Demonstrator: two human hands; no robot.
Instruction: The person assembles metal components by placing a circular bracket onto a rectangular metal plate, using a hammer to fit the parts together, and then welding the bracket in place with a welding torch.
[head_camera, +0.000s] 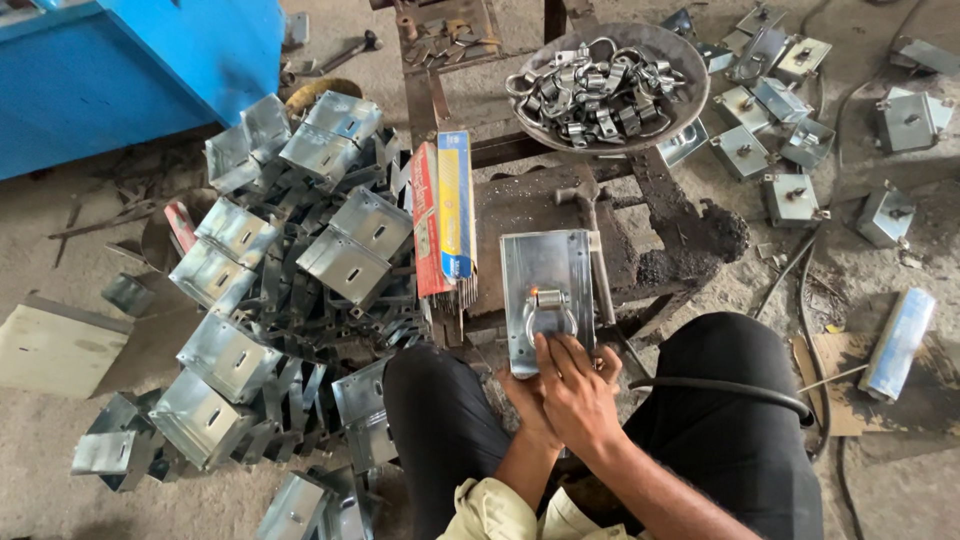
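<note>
Right hand (572, 385) lies on the near end of a flat galvanised metal plate (546, 270), fingers spread and pressing down on it, not curled around anything. Plate lies flat on the rusty metal table (520, 205), near edge just past the person's knees. A metal ring with clip (550, 312) sits on the plate, right at the fingertips. Left hand (525, 400) is mostly hidden under the right one; seems to touch the plate's near edge, but cannot tell whether it is gripping or loose.

A hammer (590, 225) lies on the table beside the plate's right edge. Packs of welding rods (445, 215), red and blue-yellow, sit on the table's left side. A round pan of ring clips (605, 85) stands at the far end. Left on the floor: a heap of folded metal boxes (290, 300). Right on the floor: scattered finished boxes with knobs (790, 150). A black cable (740, 388) runs across the person's right thigh.
</note>
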